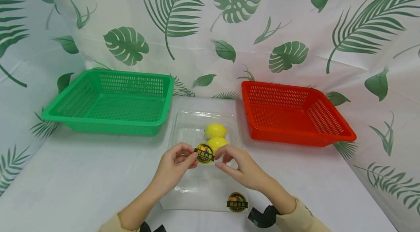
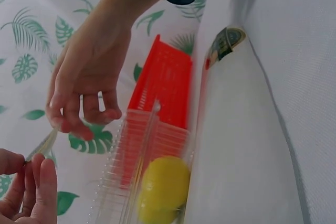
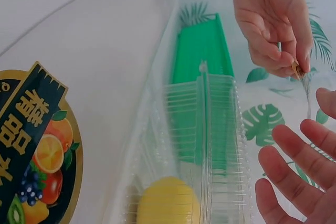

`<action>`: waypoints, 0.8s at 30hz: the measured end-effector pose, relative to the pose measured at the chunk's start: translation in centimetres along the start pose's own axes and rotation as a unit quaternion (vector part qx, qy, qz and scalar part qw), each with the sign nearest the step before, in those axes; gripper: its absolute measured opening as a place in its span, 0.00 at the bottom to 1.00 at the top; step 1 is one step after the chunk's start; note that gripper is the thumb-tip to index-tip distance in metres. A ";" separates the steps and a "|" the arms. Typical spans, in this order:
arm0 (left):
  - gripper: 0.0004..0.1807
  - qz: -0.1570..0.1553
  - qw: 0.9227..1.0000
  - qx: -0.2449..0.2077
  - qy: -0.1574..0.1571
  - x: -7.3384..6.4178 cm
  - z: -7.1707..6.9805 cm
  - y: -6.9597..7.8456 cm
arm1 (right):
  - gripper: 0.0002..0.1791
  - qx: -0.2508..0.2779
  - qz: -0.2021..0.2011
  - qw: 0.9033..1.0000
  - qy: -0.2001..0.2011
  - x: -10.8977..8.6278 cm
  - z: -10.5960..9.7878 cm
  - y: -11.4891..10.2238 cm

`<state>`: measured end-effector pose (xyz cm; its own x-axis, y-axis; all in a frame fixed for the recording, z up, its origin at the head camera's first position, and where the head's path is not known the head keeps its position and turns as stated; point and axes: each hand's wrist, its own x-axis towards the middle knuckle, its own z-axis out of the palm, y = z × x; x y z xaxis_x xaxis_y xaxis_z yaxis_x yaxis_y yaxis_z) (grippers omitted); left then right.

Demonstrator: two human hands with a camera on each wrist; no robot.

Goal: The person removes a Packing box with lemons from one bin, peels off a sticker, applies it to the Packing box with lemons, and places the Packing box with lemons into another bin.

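Note:
In the head view my left hand (image 1: 177, 162) pinches a round black-and-gold fruit sticker (image 1: 205, 154) by its left edge, with thumb and fingers. My right hand (image 1: 241, 164) is at the sticker's right edge, its thumb and forefinger apart. Seen from the right wrist, that hand's fingers (image 3: 294, 153) are loosely spread and the sticker (image 3: 303, 80) is almost edge-on. Just behind the hands, two yellow lemons (image 1: 215, 131) lie in a clear plastic box (image 1: 187, 133); the held sticker partly covers the nearer one. A second sticker (image 1: 237, 202) lies on a white sheet (image 1: 197, 199) in front.
A green basket (image 1: 108, 122) stands at the back left and a red basket (image 1: 298, 135) at the back right, either side of the box. Leaf-printed cloth (image 1: 193, 57) hangs behind the white table (image 1: 98, 173). Black straps (image 1: 264, 217) are at both wrists.

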<state>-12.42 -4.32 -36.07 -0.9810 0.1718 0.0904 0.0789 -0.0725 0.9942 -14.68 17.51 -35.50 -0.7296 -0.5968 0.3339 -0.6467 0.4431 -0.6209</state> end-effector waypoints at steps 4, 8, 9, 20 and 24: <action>0.07 0.003 1.000 -0.016 -0.008 0.1 0.0 -0.1 | 0.07 -0.008 -0.003 1.000 0.007 0.2 0.0 -0.1; 0.08 0.002 1.000 -0.019 -0.014 0.2 0.0 -0.3 | 0.06 -0.013 0.001 1.000 0.018 0.3 0.0 -0.1; 0.08 0.001 1.000 -0.020 -0.015 0.2 0.0 -0.4 | 0.05 -0.012 0.004 1.000 0.019 0.3 0.1 -0.1; 0.07 -0.001 1.000 0.010 -0.020 0.6 0.1 -0.6 | 0.01 0.018 0.042 0.998 0.042 0.7 0.2 -0.2; 0.07 0.005 0.999 0.030 -0.023 1.0 0.2 -0.3 | 0.02 0.033 0.074 0.995 0.062 1.0 0.2 -0.4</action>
<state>-13.37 -3.89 -36.31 -0.9712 0.2154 0.1022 0.1013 -0.0152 0.9947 -15.13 16.61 -35.06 -0.8405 -0.4389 0.3179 -0.5168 0.4729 -0.7136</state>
